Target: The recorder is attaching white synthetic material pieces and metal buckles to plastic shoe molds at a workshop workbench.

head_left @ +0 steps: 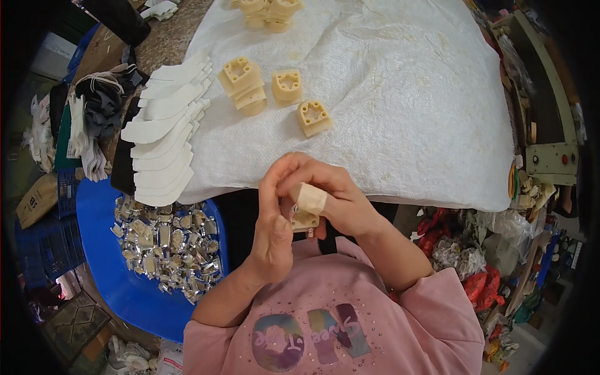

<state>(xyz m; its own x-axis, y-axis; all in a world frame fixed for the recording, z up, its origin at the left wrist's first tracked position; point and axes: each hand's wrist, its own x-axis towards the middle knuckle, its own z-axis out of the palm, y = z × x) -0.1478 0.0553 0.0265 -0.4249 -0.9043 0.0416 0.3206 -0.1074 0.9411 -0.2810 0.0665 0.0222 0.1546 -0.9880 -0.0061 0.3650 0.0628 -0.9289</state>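
Note:
Close to my body, in front of the table's near edge, both my hands are closed around a cream plastic block that looks like a shoe heel (305,220). My left hand (273,228) cups it from the left. My right hand (337,194) grips it from above and the right, and a beige cover (310,199) wraps the thumb. Fingers hide much of the block. On the white woven sheet (387,125) stand similar pieces: a stack (242,84), a single heel (287,86) and a tilted one (314,118), each with a star-shaped hollow and corner holes.
Curved white strips (164,134) lie overlapped along the table's left side. Below them a blue tub (134,306) holds many shiny silver-and-beige pieces (165,244). More cream heels (269,12) sit at the far edge. Plastic bags (462,250) and a metal machine frame (550,156) are on the right.

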